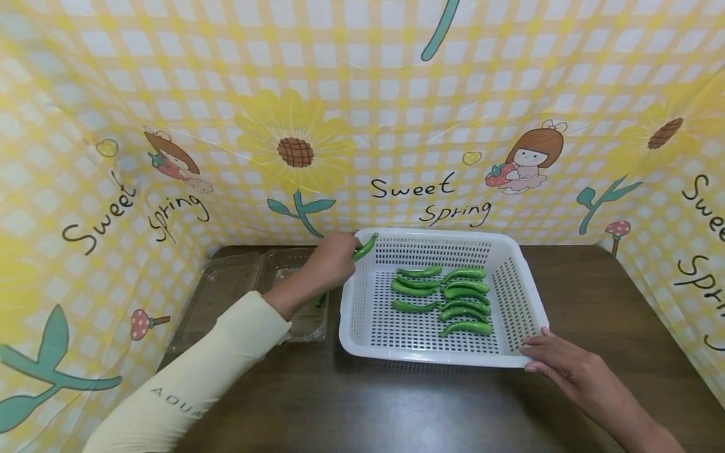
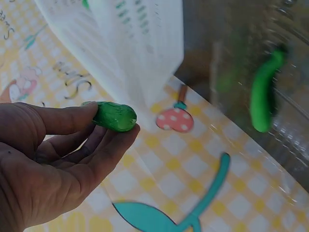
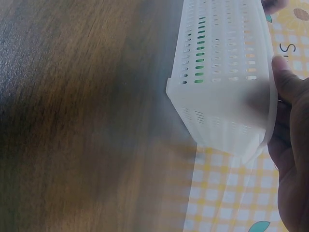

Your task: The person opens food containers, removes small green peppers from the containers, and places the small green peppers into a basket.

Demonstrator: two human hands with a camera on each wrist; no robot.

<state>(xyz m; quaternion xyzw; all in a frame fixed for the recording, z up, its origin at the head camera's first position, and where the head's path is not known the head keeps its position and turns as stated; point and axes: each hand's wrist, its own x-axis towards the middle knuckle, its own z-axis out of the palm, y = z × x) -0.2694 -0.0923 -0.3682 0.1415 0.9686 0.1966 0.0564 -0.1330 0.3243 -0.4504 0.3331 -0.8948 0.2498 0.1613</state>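
Observation:
My left hand [image 1: 338,257] pinches a green pepper [image 1: 365,247] between thumb and fingers, by the far left corner of a white plastic basket [image 1: 430,357]. The left wrist view shows the blunt end of that pepper [image 2: 117,117] at the fingertips. At the basket's near right corner, my right hand [image 1: 572,365] grips the rim, thumb on one side and fingers on the other. Several curved green peppers [image 1: 466,328] lie in two columns on the basket floor. Another pepper [image 2: 264,94] lies in a clear plastic box [image 1: 310,332] left of the basket, partly hidden by my left arm in the head view.
The box's clear lid [image 1: 218,292] lies folded open to its left. Everything stands on a dark wooden table [image 1: 385,409]. A yellow checked cloth [image 1: 362,126] with printed flowers walls off the back and both sides, close behind the basket.

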